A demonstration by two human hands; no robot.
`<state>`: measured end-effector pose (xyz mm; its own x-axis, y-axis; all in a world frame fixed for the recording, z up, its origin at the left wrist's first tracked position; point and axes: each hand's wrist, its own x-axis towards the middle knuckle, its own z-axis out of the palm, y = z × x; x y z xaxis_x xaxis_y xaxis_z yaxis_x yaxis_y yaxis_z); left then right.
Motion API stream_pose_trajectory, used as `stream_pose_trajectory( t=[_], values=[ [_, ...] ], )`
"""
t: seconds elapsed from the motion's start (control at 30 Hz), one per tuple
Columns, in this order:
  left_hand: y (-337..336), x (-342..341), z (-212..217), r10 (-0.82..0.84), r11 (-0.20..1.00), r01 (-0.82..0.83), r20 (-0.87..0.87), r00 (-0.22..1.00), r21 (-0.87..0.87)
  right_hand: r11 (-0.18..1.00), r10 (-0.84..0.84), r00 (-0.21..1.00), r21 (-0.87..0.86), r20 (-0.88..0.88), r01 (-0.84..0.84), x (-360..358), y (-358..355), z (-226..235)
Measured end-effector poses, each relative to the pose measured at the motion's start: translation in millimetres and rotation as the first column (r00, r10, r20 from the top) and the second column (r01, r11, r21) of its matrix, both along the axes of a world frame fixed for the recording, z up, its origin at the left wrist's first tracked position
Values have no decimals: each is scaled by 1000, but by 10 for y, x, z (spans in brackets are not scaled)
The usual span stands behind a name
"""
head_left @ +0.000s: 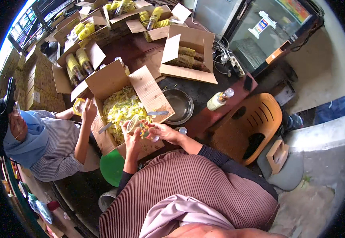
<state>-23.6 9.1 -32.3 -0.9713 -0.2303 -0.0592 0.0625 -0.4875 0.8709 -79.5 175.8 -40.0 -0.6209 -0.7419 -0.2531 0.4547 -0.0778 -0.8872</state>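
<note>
My left hand (131, 139) is closed around a small clear round plastic cup or lid (132, 123) with a pale yellow rim. Beside it, my right hand (165, 133) pinches small yellow-green bits (144, 131), too small to name surely. A clear rounded piece (155, 138) shows under its fingers. Both hands hover at the near edge of an open cardboard box (108, 79), filled with yellow and whitish scrap-like pieces (123, 104). One grey blade-like tool (158, 113) rests on the right flap, another (105, 127) on the left edge.
At the left a co-worker (53, 139) holds a yellow-rimmed clear container (78, 106). Around lie a metal bowl (190, 104), a clear-topped bottle-like container (217, 101), a box of stacked yellow-rimmed cups (210, 77), an orange chair (269, 119) and a green stool (111, 168).
</note>
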Motion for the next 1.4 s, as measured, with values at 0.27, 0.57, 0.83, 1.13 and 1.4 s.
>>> stream_pose_trajectory(
  t=[0.27,0.57,0.83,1.13,1.4],
  values=[
    [58,-76,-121,157,824,-163,-58,986,-542,967,-202,971,132,-126,218,40,277,23],
    [136,65,72,84,489,-41,0,996,-872,902,-273,931,272,-244,336,170,417,187],
    [249,53,157,46,110,-212,-208,977,-971,911,-238,856,201,-458,361,6,635,349],
    [818,-188,525,31,46,-289,-288,957,-956,862,-210,745,241,-633,447,-152,1224,678],
    [779,-196,485,237,145,-421,-381,894,-896,713,-53,420,261,-906,651,-323,1792,824]
  ],
)
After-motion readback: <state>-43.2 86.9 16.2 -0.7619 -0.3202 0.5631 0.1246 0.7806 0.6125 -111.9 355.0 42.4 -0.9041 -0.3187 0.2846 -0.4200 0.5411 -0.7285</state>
